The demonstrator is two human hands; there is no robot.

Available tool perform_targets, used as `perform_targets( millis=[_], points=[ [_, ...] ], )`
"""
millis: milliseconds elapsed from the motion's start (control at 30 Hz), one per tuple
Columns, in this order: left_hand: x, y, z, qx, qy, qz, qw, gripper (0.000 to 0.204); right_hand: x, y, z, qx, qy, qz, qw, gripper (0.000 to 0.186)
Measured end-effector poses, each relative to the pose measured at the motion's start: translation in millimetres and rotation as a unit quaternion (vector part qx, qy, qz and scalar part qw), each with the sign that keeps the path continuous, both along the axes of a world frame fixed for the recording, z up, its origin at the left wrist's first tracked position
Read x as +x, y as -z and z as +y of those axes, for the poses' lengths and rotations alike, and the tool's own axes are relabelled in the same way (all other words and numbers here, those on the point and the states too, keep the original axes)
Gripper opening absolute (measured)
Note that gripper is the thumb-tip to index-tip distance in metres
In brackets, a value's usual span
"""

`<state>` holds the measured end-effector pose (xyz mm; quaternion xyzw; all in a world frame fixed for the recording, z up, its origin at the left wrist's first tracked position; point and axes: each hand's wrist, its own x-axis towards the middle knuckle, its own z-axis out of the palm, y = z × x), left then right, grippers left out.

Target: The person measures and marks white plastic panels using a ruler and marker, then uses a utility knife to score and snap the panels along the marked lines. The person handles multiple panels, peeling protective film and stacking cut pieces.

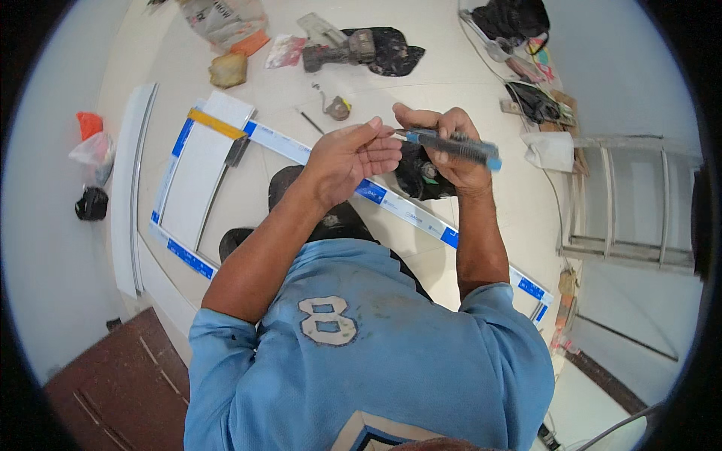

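My right hand (459,161) is closed around a dark grey, ribbed tool handle with blue ends (459,147). A thin tip sticks out of it toward my left hand (353,159), whose palm is turned up with the fingers stretched out. The tip reaches the fingertips of that hand; whether a small piece lies there I cannot make out. Below both hands a white frame (414,213) with blue-printed film crosses the floor. Under my right hand is a black item (425,179), partly hidden. A tape measure (338,108) lies beyond my left hand.
A cordless drill (338,54) and plastic bags (226,22) lie at the far side. On the left are a yellow bar (214,122) across the frame and a long white strip (134,195). A metal ladder (628,244) and a cable (553,195) are at right.
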<state>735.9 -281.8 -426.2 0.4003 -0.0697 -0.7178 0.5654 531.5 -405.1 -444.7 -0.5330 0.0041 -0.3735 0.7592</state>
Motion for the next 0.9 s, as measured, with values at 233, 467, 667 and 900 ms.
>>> perform_targets(
  millis=[233,467,667,900],
  points=[
    [31,-7,25,-0.011,-0.076,-0.063,0.995,0.028,29,-14,18,-0.110,-0.050,0.127,0.984,0.027],
    [40,-17,48,-0.081,0.012,-0.059,0.995,0.027,55,-24,33,-0.235,-0.042,0.206,0.949,0.030],
    [56,7,63,-0.097,-0.127,-0.118,0.980,0.026,85,-11,57,0.082,-0.021,0.284,0.955,0.040],
    [118,90,91,0.010,-0.148,-0.203,0.968,0.038,156,57,86,0.102,-0.152,0.462,0.868,0.025]
  ],
)
